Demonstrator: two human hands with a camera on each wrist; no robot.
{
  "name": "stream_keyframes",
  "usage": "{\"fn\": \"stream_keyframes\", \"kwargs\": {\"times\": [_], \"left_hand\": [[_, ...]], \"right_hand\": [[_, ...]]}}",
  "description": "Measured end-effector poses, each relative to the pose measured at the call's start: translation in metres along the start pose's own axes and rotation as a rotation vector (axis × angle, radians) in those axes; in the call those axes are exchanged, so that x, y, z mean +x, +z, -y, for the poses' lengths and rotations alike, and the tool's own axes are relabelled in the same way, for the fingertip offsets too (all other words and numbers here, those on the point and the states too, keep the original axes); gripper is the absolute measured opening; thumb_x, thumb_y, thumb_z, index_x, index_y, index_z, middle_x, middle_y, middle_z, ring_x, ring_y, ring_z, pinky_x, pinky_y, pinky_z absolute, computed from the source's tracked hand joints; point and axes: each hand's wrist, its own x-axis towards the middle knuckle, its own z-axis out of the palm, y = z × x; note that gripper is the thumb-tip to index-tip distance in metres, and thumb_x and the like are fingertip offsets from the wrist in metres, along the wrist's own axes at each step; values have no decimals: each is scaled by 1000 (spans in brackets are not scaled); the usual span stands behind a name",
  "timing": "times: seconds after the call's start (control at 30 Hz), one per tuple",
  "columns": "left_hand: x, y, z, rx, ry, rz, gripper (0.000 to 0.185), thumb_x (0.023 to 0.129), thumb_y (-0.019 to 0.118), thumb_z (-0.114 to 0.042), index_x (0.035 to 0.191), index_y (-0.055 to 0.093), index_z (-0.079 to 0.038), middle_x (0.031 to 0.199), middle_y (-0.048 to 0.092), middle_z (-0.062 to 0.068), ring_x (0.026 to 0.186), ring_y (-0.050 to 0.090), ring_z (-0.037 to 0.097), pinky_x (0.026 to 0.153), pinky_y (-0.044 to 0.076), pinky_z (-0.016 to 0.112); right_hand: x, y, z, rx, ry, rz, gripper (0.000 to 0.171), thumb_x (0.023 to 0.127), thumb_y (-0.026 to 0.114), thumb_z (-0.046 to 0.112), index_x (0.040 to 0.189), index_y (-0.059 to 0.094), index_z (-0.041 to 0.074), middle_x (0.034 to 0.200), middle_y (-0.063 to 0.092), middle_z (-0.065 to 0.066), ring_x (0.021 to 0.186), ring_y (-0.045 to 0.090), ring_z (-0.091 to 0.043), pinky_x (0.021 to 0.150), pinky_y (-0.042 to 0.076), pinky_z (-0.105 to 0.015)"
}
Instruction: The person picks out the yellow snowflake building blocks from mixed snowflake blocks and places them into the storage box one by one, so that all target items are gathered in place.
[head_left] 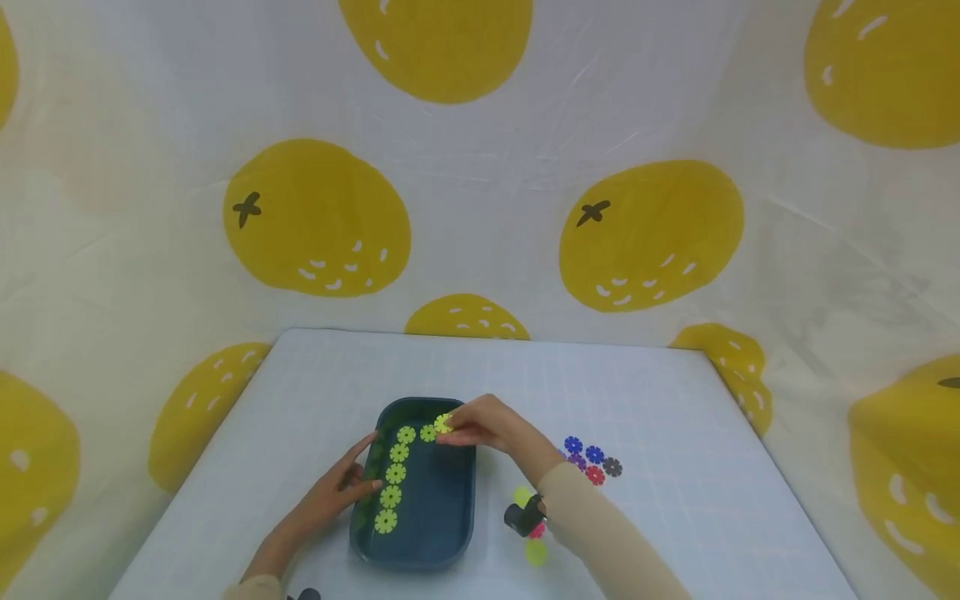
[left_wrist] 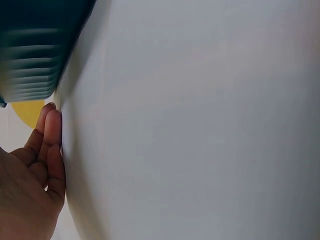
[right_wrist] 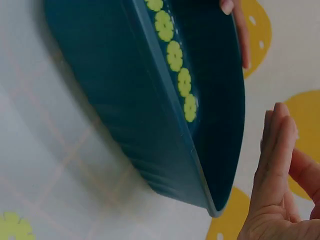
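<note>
Your right hand (head_left: 483, 427) reaches over the far end of the dark teal tray (head_left: 450, 533), and its fingertips pinch a yellow-green flower disc (head_left: 442, 423) at about the tray's 12 o'clock rim. That disc sits at the end of a chain of yellow-green discs (head_left: 392, 485) that runs up the tray's left side from 7 o'clock and bends right near the top. The right wrist view shows the chain (right_wrist: 175, 55) lying inside the tray (right_wrist: 125, 115), with your fingers (right_wrist: 277, 150) held straight and close together in that view.

Your left hand (head_left: 341, 487) rests against the tray's 9 o'clock rim, fingers extended and relaxed, gripping nothing. The left wrist view shows those fingers (left_wrist: 50, 135) side by side against the white table (left_wrist: 200, 125).

At the tray's 3 o'clock, well apart from it, lies a cluster of blue, purple, red and dark discs (head_left: 592, 460). Nearer your right sleeve (head_left: 600, 533), loose yellow-green discs (head_left: 536, 552) lie on the table (head_left: 675, 400).
</note>
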Motion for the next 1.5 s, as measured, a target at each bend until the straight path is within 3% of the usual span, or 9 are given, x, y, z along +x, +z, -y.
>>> {"fn": "stream_keyframes", "kwargs": {"times": [0.47, 0.77, 1.1, 1.23, 1.37, 1.5], "left_hand": [[0, 1, -2, -5, -38, 2, 75, 80, 67, -44, 139, 22, -50, 92, 49, 5, 82, 45, 18, 66, 37, 33], [-1, 0, -3, -16, -28, 2, 74, 81, 67, -41, 140, 23, -48, 92, 48, 5, 81, 45, 17, 66, 38, 33], [-2, 1, -4, -29, -6, 4, 75, 81, 68, -41, 141, 23, -48, 92, 48, 5, 81, 46, 17, 66, 39, 31], [-3, 1, -5, -23, -10, -3, 75, 82, 67, -38, 142, 23, -45, 91, 49, 4, 80, 46, 17, 66, 39, 31], [-3, 2, -7, -17, -16, -12, 74, 83, 67, -34, 143, 23, -41, 92, 49, 5, 81, 46, 18, 67, 39, 32], [-3, 0, -7, -14, -9, 0, 74, 83, 67, -37, 142, 23, -43, 92, 49, 5, 81, 47, 18, 67, 39, 31]], "right_hand": [[31, 25, -1, 47, 61, 35, 16, 85, 60, -1, 98, 64, -10, 88, 66, -25, 80, 67, -31, 65, 52, -29], [43, 35, -9, 35, 106, -12, 14, 85, 60, -1, 95, 64, -9, 84, 66, -25, 79, 67, -31, 66, 52, -30], [52, 36, -16, -135, 154, -66, 22, 87, 57, 3, 105, 64, -8, 80, 68, -21, 75, 68, -28, 71, 52, -34], [54, 36, -17, -130, 182, -75, 23, 88, 56, 1, 107, 61, -10, 80, 67, -23, 75, 68, -29, 70, 52, -35], [55, 37, -17, -122, 216, -61, 17, 87, 56, -1, 99, 61, -12, 81, 67, -24, 77, 67, -32, 70, 52, -35], [56, 39, -20, -169, 228, -86, 11, 86, 57, -2, 92, 63, -9, 78, 67, -24, 74, 67, -31, 68, 52, -34]]}}
